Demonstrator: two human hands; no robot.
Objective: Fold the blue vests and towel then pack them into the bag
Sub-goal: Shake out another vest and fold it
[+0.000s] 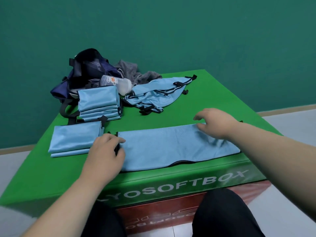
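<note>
A light blue vest [171, 147] lies flat as a long folded strip along the front of the green box [213, 100]. My left hand [106, 151] pinches the vest's left end, fingers curled round its black strap. My right hand [214, 122] hovers over the vest's right end with loosely bent fingers, holding nothing. Folded blue vests sit in a small pile [75, 139] at the left and a taller stack [99, 103] behind it. Several unfolded vests [157, 94] lie heaped at the back. The dark blue bag [82, 72] stands open at the back left, a grey towel [135, 72] crumpled beside it.
A clear plastic bottle [116, 83] lies on its side between the bag and the unfolded vests. The green box top drops off at its front edge just below the flat vest. My knees in dark trousers [220, 214] are below the box.
</note>
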